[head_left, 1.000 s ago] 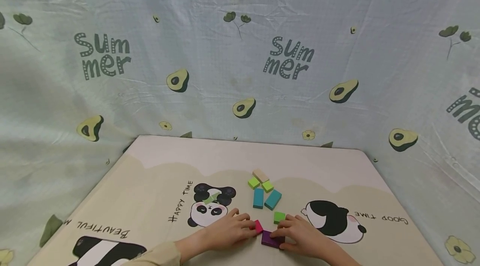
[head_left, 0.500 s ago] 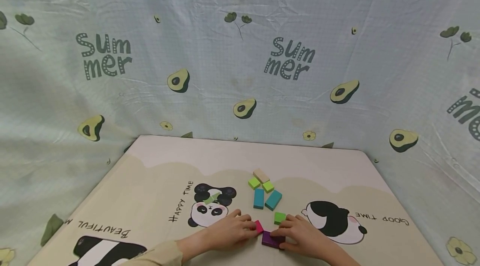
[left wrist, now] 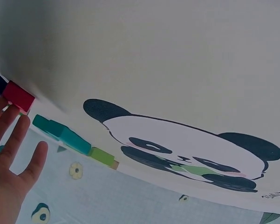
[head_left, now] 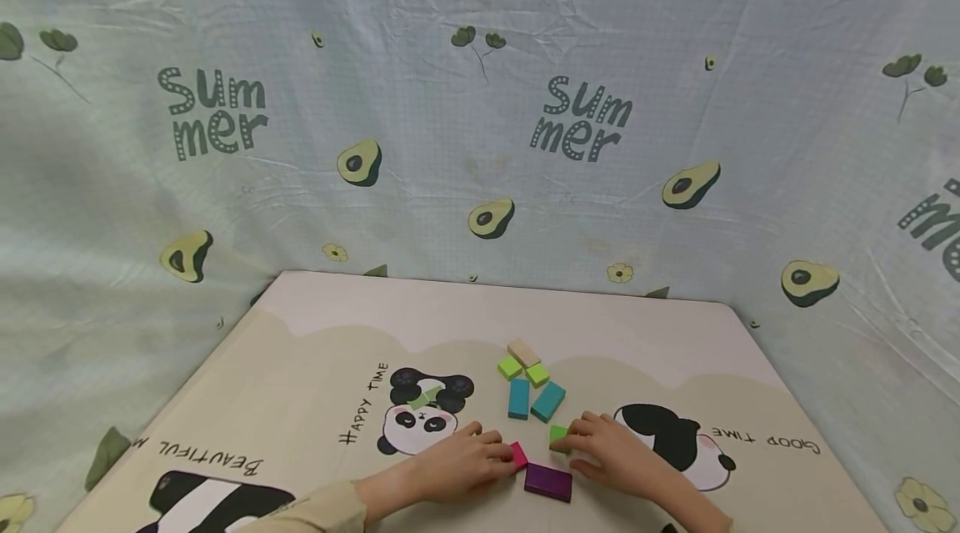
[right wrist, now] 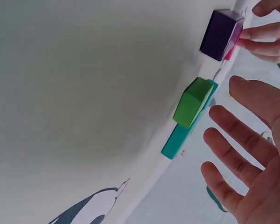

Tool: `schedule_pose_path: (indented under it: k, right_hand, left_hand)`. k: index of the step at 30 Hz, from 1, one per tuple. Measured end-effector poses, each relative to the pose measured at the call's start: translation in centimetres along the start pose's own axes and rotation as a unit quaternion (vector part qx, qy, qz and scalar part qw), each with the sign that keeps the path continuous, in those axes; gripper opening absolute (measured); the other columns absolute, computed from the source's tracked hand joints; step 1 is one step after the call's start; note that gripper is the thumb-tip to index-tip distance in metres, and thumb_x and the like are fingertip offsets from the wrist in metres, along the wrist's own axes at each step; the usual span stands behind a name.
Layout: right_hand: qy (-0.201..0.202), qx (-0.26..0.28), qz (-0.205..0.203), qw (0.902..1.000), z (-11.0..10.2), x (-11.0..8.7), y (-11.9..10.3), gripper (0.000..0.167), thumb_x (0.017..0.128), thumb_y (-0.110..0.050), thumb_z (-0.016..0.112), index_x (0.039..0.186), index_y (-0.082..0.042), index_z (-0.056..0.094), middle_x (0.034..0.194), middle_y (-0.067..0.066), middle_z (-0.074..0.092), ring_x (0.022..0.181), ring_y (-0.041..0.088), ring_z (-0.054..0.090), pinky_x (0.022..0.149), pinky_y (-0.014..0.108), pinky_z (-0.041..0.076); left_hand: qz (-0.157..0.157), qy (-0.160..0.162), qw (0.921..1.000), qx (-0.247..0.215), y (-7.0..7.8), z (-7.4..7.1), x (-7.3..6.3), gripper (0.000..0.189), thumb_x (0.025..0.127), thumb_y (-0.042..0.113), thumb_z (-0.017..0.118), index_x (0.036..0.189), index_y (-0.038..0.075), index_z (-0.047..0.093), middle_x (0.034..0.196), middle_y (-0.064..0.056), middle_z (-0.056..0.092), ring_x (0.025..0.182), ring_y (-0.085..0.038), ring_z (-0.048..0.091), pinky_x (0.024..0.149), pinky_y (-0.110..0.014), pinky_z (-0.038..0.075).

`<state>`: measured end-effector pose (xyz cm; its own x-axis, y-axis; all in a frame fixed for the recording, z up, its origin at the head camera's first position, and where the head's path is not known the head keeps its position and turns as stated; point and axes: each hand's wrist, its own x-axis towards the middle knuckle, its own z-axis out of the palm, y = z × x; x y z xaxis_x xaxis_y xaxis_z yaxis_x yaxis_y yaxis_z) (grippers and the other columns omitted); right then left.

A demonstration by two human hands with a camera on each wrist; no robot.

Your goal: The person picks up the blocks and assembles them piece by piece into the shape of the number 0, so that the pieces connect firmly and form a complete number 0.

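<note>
Red block (left wrist: 18,96) sits in left fingers (left wrist: 15,136), right fingers (right wrist: 240,133) wide by green block (right wrist: 191,105); table (head_left: 337,304) reads "HAPPY TIME".

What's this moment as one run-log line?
left hand: touches pink block | right hand: near green block, contact unclear | purple rectangular block: on table

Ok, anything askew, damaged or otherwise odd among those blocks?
Nothing stands out: no visible damage or spill. The two teal blocks lie at different angles, and the purple block sits slantwise between the left hand and right hand, but for loose blocks that looks ordinary.
</note>
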<state>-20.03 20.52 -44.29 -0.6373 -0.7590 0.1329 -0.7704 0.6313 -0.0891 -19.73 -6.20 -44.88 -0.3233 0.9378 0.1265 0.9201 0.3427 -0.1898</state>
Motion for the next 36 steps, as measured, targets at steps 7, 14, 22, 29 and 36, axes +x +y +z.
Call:
schedule_pose_path:
  k: [7,14,22,29,36]
  right_hand:
    - [-0.009,-0.014,0.015,0.9998,0.2,0.3,0.7,0.027,0.079,-0.023,0.066,0.105,-0.026,0.062,0.096,-0.009,0.059,0.088,0.008,0.049,0.073,0.030,0.043]
    - [-0.017,-0.018,0.016,0.9996,0.5,0.6,1.2,0.033,0.079,-0.025,0.065,0.111,-0.025,0.060,0.105,-0.007,0.058,0.095,0.011,0.049,0.077,0.034,0.045]
    - [0.002,-0.038,-0.025,0.9990,0.8,0.7,1.4,0.043,0.079,-0.026,0.066,0.120,-0.022,0.053,0.115,-0.005,0.056,0.100,0.013,0.047,0.078,0.035,0.045]
    - [-0.024,-0.038,-0.016,0.9989,0.7,0.8,1.5,0.046,0.081,-0.023,0.064,0.124,-0.024,0.049,0.117,-0.006,0.055,0.102,0.013,0.045,0.080,0.036,0.043]
    - [-0.037,-0.056,-0.017,0.9976,0.5,0.8,1.4,0.043,0.081,-0.022,0.063,0.123,-0.023,0.051,0.114,-0.009,0.058,0.097,0.011,0.045,0.077,0.033,0.041]
  left_hand:
    - [0.003,0.001,0.9999,0.015,0.0,-0.3,0.0,0.026,0.085,0.027,0.058,0.111,0.026,0.060,0.104,0.012,0.060,0.094,-0.004,0.051,0.074,-0.017,0.036]
    - [0.003,0.003,0.9998,0.020,0.1,-0.2,0.1,0.025,0.086,0.027,0.058,0.111,0.026,0.060,0.104,0.012,0.060,0.094,-0.004,0.051,0.073,-0.016,0.036]
    - [0.001,0.001,0.9998,0.020,0.2,-0.2,0.0,0.026,0.085,0.028,0.058,0.111,0.026,0.060,0.104,0.012,0.060,0.095,-0.004,0.051,0.074,-0.017,0.037]
    - [0.003,0.003,0.9997,0.023,0.1,-0.2,0.0,0.024,0.085,0.028,0.058,0.109,0.026,0.060,0.104,0.012,0.060,0.094,-0.004,0.051,0.073,-0.016,0.036]
    - [0.005,0.006,0.9997,0.024,0.1,0.0,0.0,0.023,0.085,0.028,0.058,0.108,0.026,0.060,0.105,0.012,0.060,0.094,-0.004,0.051,0.073,-0.016,0.036]
